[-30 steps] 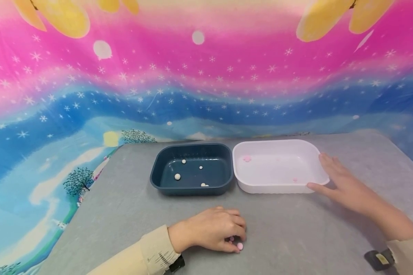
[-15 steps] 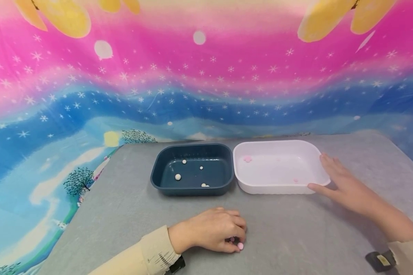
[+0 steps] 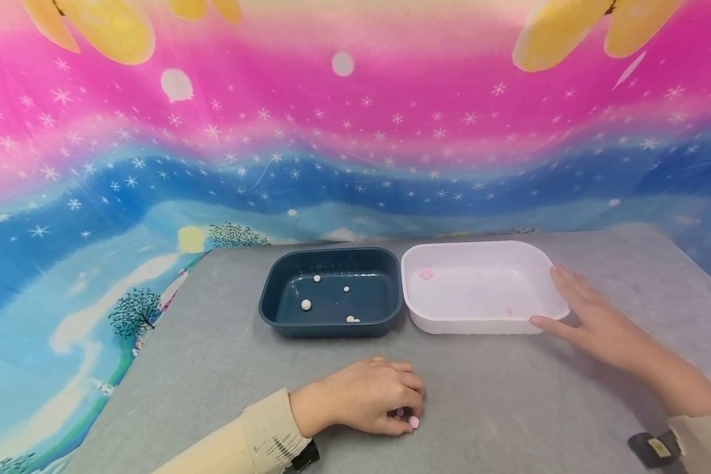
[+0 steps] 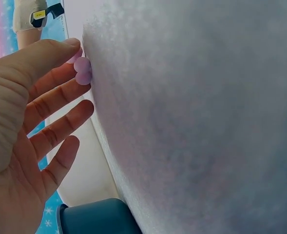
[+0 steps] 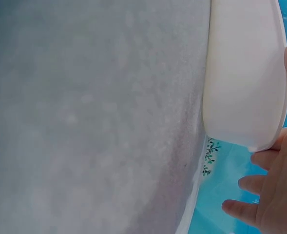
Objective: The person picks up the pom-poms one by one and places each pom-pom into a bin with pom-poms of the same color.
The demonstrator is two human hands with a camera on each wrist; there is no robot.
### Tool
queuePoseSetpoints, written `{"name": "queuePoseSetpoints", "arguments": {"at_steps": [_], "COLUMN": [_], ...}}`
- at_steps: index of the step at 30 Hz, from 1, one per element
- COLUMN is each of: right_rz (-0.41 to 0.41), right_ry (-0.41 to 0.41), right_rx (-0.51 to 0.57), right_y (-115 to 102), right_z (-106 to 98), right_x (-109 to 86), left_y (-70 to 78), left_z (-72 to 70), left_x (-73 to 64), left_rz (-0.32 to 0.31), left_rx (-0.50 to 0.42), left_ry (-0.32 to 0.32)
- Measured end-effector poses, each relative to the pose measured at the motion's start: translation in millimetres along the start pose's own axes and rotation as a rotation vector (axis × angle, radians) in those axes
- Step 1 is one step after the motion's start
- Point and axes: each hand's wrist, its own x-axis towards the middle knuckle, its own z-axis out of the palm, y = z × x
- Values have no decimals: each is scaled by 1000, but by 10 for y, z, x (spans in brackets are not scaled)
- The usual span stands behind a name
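Observation:
In the head view, my left hand [image 3: 370, 395] is low over the grey table. Its thumb and forefinger pinch a small pink piece with rounded lobes [image 4: 83, 71], while the other fingers are spread in the left wrist view. My right hand [image 3: 598, 322] rests at the right end of the white bin [image 3: 480, 325], thumb on the front rim and straight fingers along the side. A pink flower-shaped piece [image 3: 426, 273] and a smaller pink bit [image 3: 509, 311] lie inside that bin.
A dark blue bin [image 3: 332, 329] stands directly left of the white one, with several small white balls [image 3: 305, 305] on its floor. Behind the grey table [image 3: 486, 408] hangs a colourful printed cloth [image 3: 355, 131].

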Motion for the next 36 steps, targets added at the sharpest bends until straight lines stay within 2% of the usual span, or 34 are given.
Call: {"name": "queuePoseSetpoints", "arguments": {"at_steps": [18,28,36], "right_rz": [4,1,9], "right_ry": [-36,-36,-41], "right_rx": [42,56,53], "right_y": [-23,12,26], "right_z": [-30,-35,-30], "right_x": [39,29,39], "left_y": [-39,-47,-61], "left_z": [-25,-79,-118], "left_x": [-43,-37,-56], "left_rz": [-47,-79,-113], "left_rx": [12,4,-13], "left_ry": [21,85,100]}}
